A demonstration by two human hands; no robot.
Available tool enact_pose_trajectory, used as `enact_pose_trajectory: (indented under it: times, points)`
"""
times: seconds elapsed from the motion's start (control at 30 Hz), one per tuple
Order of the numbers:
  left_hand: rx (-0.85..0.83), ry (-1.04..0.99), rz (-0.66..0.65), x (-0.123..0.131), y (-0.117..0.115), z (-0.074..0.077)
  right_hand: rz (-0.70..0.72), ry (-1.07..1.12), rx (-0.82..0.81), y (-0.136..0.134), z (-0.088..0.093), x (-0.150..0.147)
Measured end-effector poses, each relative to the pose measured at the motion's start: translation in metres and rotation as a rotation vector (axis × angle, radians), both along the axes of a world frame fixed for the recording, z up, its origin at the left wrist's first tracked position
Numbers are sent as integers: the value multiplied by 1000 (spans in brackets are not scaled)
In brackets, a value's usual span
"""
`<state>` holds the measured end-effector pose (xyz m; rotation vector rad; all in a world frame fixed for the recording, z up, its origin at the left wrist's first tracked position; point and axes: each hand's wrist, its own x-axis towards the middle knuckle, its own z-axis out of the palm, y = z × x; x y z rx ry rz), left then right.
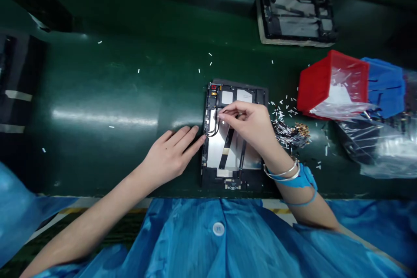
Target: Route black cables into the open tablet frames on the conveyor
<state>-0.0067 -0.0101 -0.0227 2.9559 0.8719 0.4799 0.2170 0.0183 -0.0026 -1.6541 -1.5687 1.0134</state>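
An opened tablet-like device (212,156) lies on the green bench near its front edge, with silver plates and dark ribbon strips showing inside. Over its upper part, my right hand (252,124) pinches a thin black cable (215,130) between thumb and fingers. The cable curves down toward the device's left edge. My left hand (172,150) rests on the bench with its fingers spread, and one fingertip touches the left edge of the device by the cable's lower end. A blue wrist strap and bangles circle my right wrist.
Right of the device lies a pile of small cables (293,134) among scattered white bits. Beyond are a red bin (314,82), a blue bin (387,87) and plastic bags (384,147). A stack of devices (296,41) stands at the back right. Dark taped items (19,113) sit far left.
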Motion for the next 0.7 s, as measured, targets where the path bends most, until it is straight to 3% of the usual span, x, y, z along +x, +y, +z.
enact_pose_trajectory:
  times: [0.13, 0.37, 0.7]
  points:
    - [31, 0, -19, 5, 1, 3, 59, -112, 1, 7, 3, 8]
    - [-91, -82, 17, 15, 6, 11, 101, -104, -116, 19, 3, 9]
    - [-58, 71, -53, 22, 10, 6, 93, -175, -102, 20, 2, 5]
